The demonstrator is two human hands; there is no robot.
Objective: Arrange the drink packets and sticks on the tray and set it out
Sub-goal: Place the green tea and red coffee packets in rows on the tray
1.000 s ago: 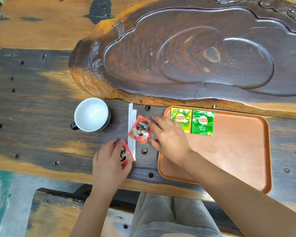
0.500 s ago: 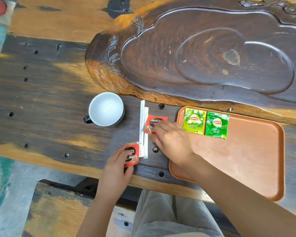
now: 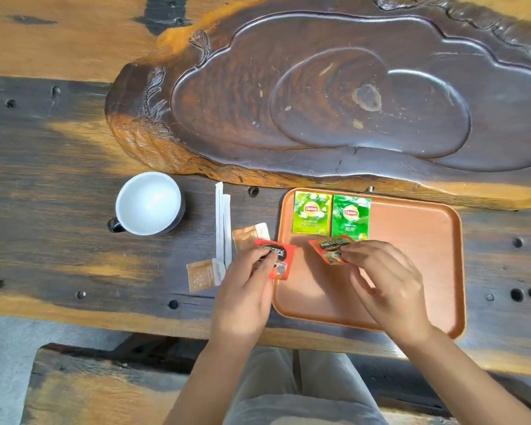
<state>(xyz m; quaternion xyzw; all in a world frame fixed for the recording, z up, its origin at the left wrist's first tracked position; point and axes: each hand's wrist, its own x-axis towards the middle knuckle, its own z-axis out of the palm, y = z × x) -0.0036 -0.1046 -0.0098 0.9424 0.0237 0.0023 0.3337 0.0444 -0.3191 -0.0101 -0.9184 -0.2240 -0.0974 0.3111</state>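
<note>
Two tea packets (image 3: pixel 331 213) sit on the tray (image 3: pixel 417 240), just beyond the grips. Left grip (image 3: pixel 246 289) and right grip (image 3: pixel 387 283) each pinch a coffee packet (image 3: pixel 278 256). Sticks (image 3: pixel 222 228) and brown sachets (image 3: pixel 203 275) wait on the worktop (image 3: pixel 59 240), left of them.

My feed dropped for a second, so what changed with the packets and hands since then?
Both hands carried their red coffee packets rightward. The right hand now holds its red packet over the tray, below the two green tea packets. The left hand holds the other red packet at the tray's left rim. This uncovered two brown packets on the table. Tea packets, white sticks and cup stayed put.
</note>
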